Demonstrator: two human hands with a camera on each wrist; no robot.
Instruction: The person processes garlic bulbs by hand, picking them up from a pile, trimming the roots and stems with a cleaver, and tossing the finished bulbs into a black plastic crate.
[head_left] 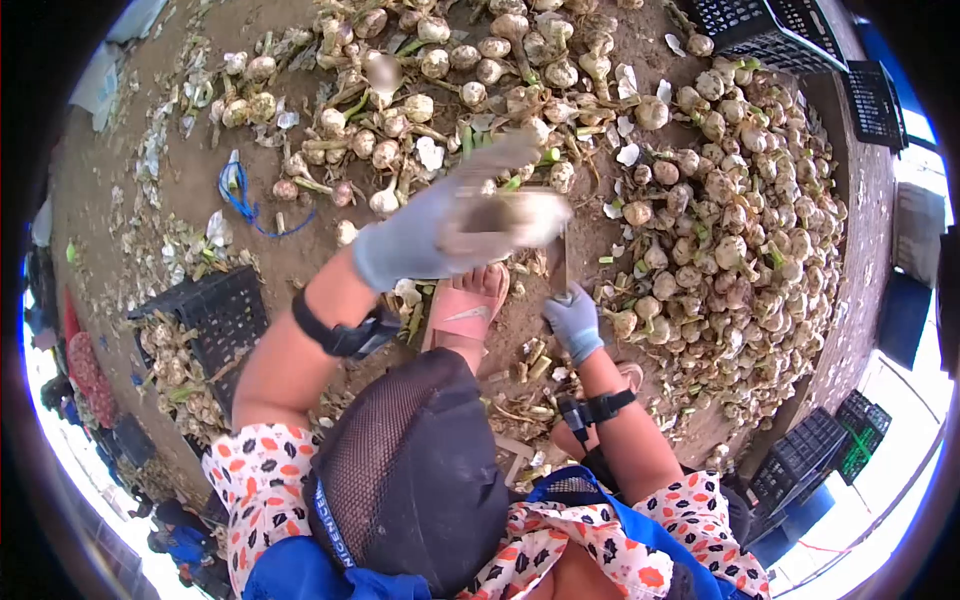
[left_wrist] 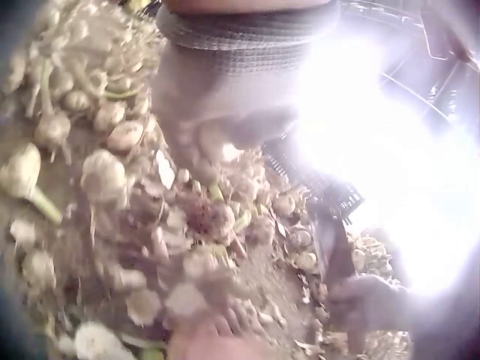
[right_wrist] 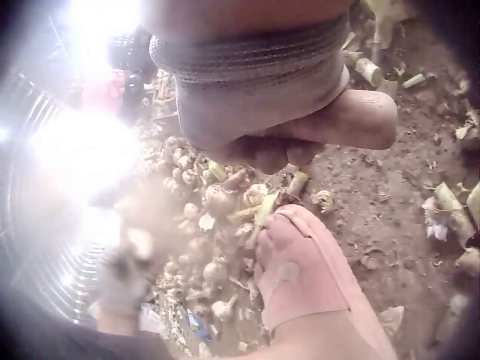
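Note:
My gloved left hand, blurred by motion, holds a pale garlic bulb above the ground, over the bare dirt between two heaps. The left wrist view shows this hand from behind, its hold mostly hidden. Lower and to the right, my gloved right hand grips a knife, whose flat blade points away from me. In the right wrist view, the brown handle sticks out of the fist. Loose garlic with stems lies beyond the left hand.
A large heap of trimmed bulbs fills the right side. A black crate stands at left beside scraps; more crates stand at the far right. My sandalled foot is between the hands. Blue cord lies at left.

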